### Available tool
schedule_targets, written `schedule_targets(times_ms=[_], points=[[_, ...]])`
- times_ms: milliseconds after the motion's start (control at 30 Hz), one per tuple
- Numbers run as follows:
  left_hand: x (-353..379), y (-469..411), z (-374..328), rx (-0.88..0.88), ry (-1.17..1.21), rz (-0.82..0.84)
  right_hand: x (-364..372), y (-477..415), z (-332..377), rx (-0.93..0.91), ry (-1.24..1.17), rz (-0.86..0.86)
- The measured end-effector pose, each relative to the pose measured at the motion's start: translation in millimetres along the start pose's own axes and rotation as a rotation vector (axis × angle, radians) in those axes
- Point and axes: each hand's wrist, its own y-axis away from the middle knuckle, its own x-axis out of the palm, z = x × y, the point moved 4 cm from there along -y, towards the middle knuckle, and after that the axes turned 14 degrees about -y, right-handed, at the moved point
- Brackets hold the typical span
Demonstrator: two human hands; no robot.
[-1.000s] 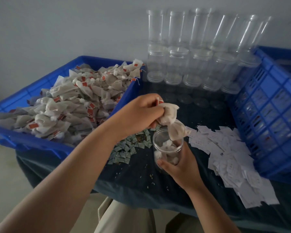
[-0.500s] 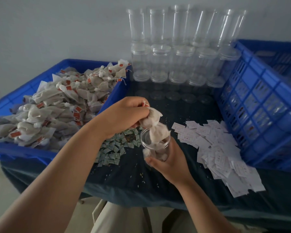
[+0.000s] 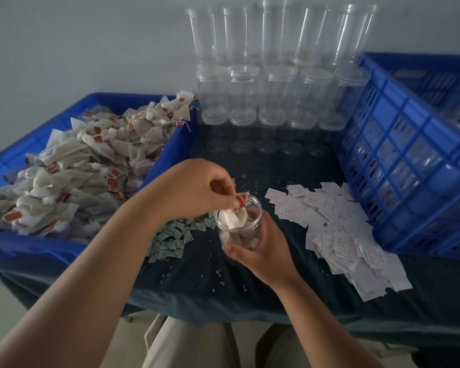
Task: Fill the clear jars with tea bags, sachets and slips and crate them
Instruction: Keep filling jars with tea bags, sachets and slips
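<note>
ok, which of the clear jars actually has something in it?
The jar gripped by the right hand, near the table's front edge: tea bags sit inside it. The stacked jars against the wall look empty.

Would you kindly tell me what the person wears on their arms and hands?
Nothing shows: the left hand and right hand are ungloved, with no rings, watch or bracelet visible; the left forearm and right forearm are bare, no sleeve in view.
</note>
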Motion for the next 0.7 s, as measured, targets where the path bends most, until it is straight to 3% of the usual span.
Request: schedule_targets(times_ms=[167, 233, 300, 367, 433, 467, 533, 600, 700], points=[[33, -2, -18, 0.142, -0.301, 0.317, -1, -2, -6, -0.015, 0.056, 0.041], [32, -2, -19, 0.15, -0.282, 0.319, -1, -2, -7, -0.042, 0.131, 0.053], [15, 0, -11, 0.107, -0.11, 0.167, -1, -2, -5, -0.066, 0.128, 0.046], [-12, 6, 11, 0.028, 0.038, -0.096, -1, -1, -3, -0.061, 0.106, 0.036], [-34, 13, 50, -0.104, 0.047, -0.286, 0, -1, -3, -0.058, 0.107, 0.038], [-40, 15, 75, -0.192, -0.008, -0.304, 0, -1, -3, -0.059, 0.113, 0.04], [-38, 19, 129, -0.42, -0.145, -0.173, 0, 0, -2, -0.053, 0.116, 0.044], [-19, 21, 167, -0.537, -0.323, 0.04, 0, 0, -2, -0.048, 0.123, 0.049], [19, 29, 188, -0.586, -0.238, 0.242, 1, 0, -4, -0.042, 0.131, 0.059]])
